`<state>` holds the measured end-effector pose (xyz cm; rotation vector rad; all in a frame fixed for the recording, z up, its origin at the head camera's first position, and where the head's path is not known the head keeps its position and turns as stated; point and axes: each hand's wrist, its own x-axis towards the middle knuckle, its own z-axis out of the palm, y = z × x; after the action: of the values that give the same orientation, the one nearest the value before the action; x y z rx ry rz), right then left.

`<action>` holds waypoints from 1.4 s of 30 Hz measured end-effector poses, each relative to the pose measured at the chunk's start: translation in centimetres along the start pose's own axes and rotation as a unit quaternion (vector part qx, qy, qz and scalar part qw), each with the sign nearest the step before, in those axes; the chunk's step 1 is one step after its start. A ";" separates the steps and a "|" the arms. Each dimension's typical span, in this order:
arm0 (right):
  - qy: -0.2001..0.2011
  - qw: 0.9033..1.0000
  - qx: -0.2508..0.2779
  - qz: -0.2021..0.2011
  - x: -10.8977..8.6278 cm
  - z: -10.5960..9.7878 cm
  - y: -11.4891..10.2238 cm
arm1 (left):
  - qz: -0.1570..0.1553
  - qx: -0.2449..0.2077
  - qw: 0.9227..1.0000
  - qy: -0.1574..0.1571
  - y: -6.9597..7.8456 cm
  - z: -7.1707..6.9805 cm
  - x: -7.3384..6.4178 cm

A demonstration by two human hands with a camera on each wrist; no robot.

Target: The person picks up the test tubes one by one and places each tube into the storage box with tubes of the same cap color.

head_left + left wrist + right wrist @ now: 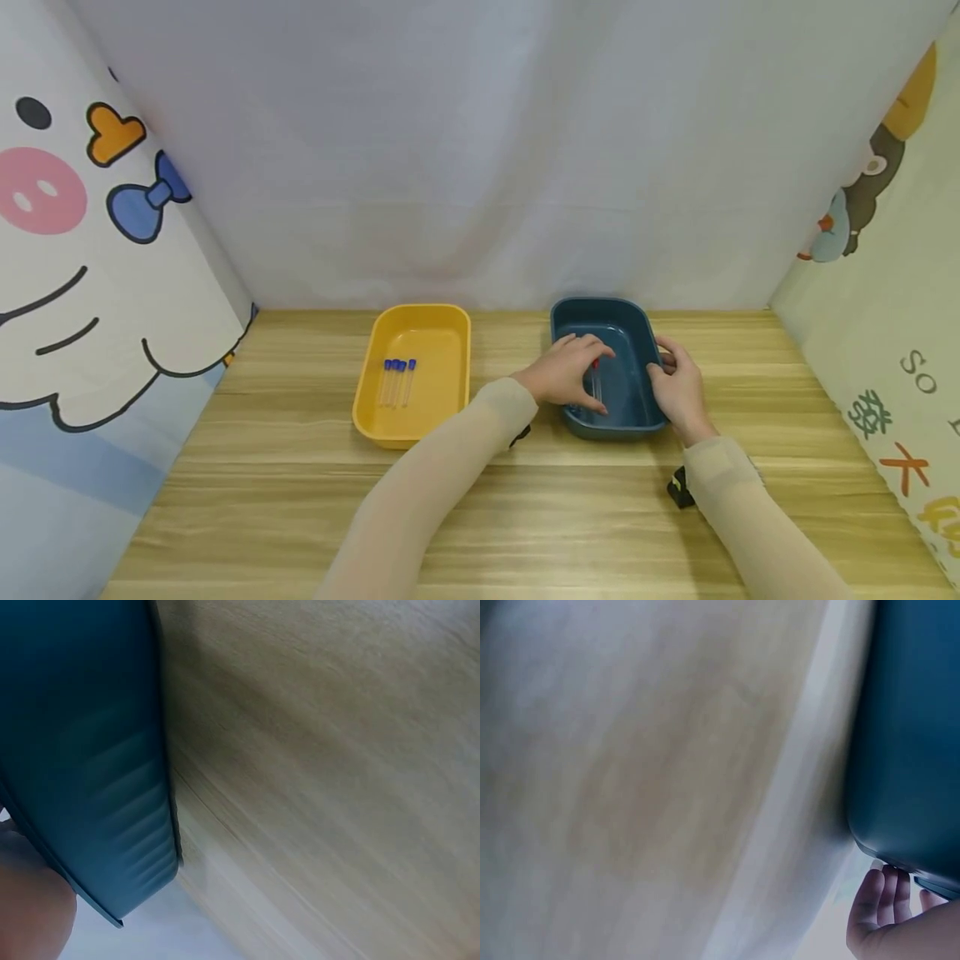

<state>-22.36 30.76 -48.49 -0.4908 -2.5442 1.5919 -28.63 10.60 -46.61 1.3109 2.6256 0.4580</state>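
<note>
My left hand [567, 371] reaches over the left side of the dark blue tray [628, 396], thumb and fingers spread apart in a wide arch. Beneath that arch lies a clear, thin tube with a red cap [596, 364], partly covered by the hand. On the tray's right side, my right hand [678, 390] holds the rim, thumb at the inner edge and fingers outside. The right wrist view catches its curled fingers [885, 900] against the tray's outer wall [911, 750]. In the left wrist view, part of the left hand [34, 911] overlaps the tray's rim.
A yellow tray [431, 429] stands to the left, with several blue-capped clear tubes [397, 383] lying in it. Both trays sit on a wood-grain table [570, 533]. A pale curtain [480, 167] hangs behind, and printed panels flank both sides.
</note>
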 end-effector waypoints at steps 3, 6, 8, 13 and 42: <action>0.002 1.000 -0.002 -0.004 0.0 0.1 -0.1 | -0.007 0.005 1.000 0.007 -0.1 0.1 0.0; -0.002 1.000 -0.001 -0.005 0.0 0.3 -0.2 | -0.015 0.013 1.000 0.010 -0.2 0.2 -0.1; -0.005 1.000 0.000 -0.006 0.0 0.4 -0.3 | -0.021 0.018 1.000 0.009 -0.2 0.2 -0.2; -0.010 1.000 0.002 -0.004 -0.2 0.5 -0.4 | -0.028 0.018 0.999 0.012 -0.2 0.2 -0.5; -0.047 0.999 -0.018 0.005 1.0 0.0 -0.5 | -0.054 -0.047 0.997 0.041 -1.9 -1.4 -1.8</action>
<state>-23.41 30.90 -48.13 -0.4438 -2.6467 1.6114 -29.33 7.82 -45.92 1.1399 2.6887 0.6216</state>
